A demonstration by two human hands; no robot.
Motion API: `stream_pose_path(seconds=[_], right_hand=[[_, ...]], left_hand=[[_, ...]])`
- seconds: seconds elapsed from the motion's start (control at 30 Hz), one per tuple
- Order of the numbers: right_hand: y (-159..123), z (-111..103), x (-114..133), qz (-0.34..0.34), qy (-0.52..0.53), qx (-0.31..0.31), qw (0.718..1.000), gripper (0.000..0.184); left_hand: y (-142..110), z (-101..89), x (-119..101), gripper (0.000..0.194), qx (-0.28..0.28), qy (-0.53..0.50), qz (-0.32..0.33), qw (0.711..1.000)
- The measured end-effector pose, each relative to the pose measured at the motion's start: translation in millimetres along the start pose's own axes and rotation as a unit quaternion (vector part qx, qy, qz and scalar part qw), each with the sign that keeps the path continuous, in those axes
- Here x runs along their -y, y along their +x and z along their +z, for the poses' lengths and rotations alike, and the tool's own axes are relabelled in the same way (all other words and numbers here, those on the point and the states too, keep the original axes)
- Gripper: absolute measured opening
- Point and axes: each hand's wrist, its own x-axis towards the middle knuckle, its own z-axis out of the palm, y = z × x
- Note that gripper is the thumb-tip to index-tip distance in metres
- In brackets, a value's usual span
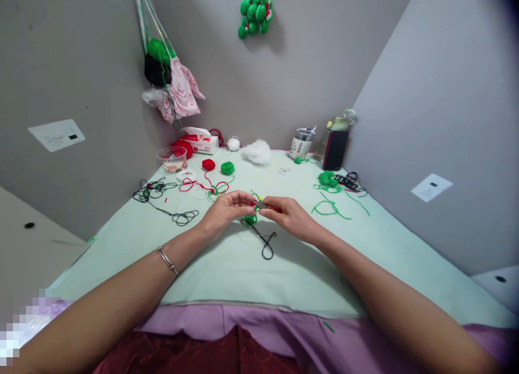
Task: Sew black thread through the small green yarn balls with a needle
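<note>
My left hand (230, 207) and my right hand (287, 214) meet above the middle of the table. Between my left fingertips is a small bit of red, green and yellow yarn work, mostly hidden by the fingers. My right hand pinches a small flat grey tool (260, 204), which touches that work; its exact kind is hard to make out. Just under the fingers hangs or lies a small green crochet piece (250, 219). From it a black cord (266, 249) runs toward me and ends in a loop on the table.
Black cord (156, 190) lies tangled at the left, near red (208, 164) and green yarn balls (227, 168). White stuffing (258, 152), a tissue box (203, 144), a plastic tub (172, 160), a pen can (301, 144) and a phone (336, 150) stand behind. Green strands (330, 205) lie right.
</note>
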Motion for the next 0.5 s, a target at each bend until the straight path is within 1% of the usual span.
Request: stream_pose_path(seconds=[0.13, 0.2, 0.23, 0.27, 0.33, 0.4, 0.43, 0.47, 0.5], right_hand=[[0.8, -7.9, 4.1, -0.008, 0.069, 0.013, 0.998, 0.034], [0.9, -16.1, 3.0, -0.003, 0.071, -0.001, 0.998, 0.036], [1.0, -20.6, 0.0, 0.006, 0.046, -0.022, 0.999, 0.036], [1.1, -25.0, -4.8, 0.022, 0.0, -0.049, 0.999, 0.034], [1.6, -32.2, -18.6, 0.065, -0.132, -0.096, 0.984, 0.027], [2.2, -36.1, -33.4, 0.097, -0.261, -0.109, 0.954, 0.02], [2.4, -36.7, -39.0, 0.1, -0.307, -0.107, 0.94, 0.022], [2.5, -36.5, -42.4, 0.093, -0.336, -0.102, 0.932, 0.024], [2.4, -35.5, -43.4, 0.079, -0.345, -0.095, 0.93, 0.024]], left_hand=[[0.9, 0.3, 0.1, 0.027, -0.005, -0.008, 0.0, 1.0], [2.0, -0.8, 0.3, 0.026, -0.008, -0.009, -0.002, 1.0], [2.7, -1.7, 0.1, 0.026, -0.012, -0.008, -0.003, 1.0], [3.5, -2.9, -0.4, 0.026, -0.018, -0.007, -0.004, 1.0], [5.2, -5.9, -2.5, 0.026, -0.038, -0.01, -0.007, 0.999], [6.9, -9.6, -5.9, 0.027, -0.067, -0.023, -0.002, 0.997], [7.8, -11.7, -8.0, 0.027, -0.085, -0.032, 0.006, 0.996], [8.7, -13.9, -10.2, 0.027, -0.103, -0.042, 0.018, 0.994], [9.6, -16.3, -12.3, 0.027, -0.119, -0.05, 0.033, 0.991]])
